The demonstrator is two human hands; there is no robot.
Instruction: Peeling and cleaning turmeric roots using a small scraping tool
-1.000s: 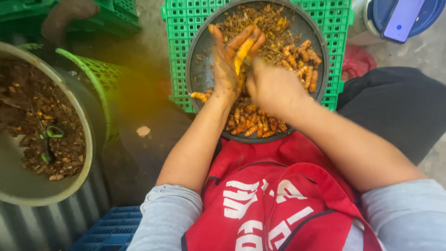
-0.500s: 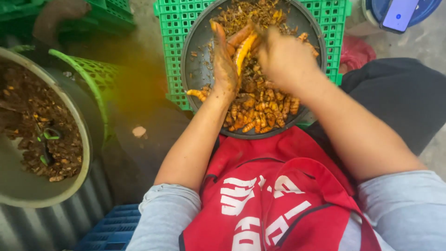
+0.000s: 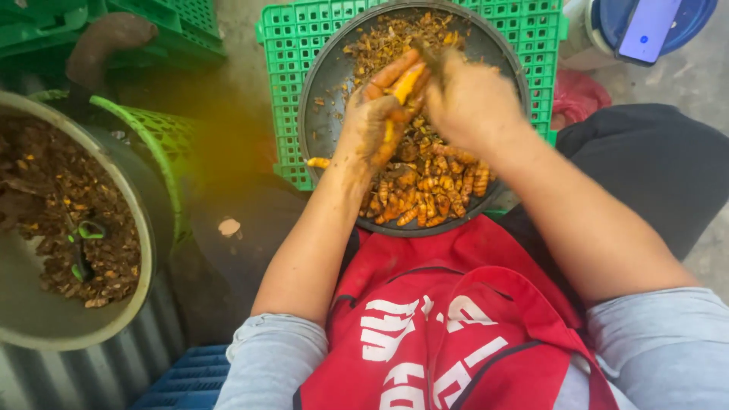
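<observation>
A bright orange turmeric root [image 3: 404, 85] sits against a dark grey round pan [image 3: 323, 83] of orange-brown roots, on a green lattice crate [image 3: 285, 91]. The apron [image 3: 448, 319] is red with white lettering, the sleeves [image 3: 273, 357] pale blue-grey, and the 2 hands are stained yellow-brown.

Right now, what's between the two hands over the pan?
In the head view, a peeled orange root piece lies between them: the left hand cradles it, the right hand works at its top end, over the round dark pan.
</observation>
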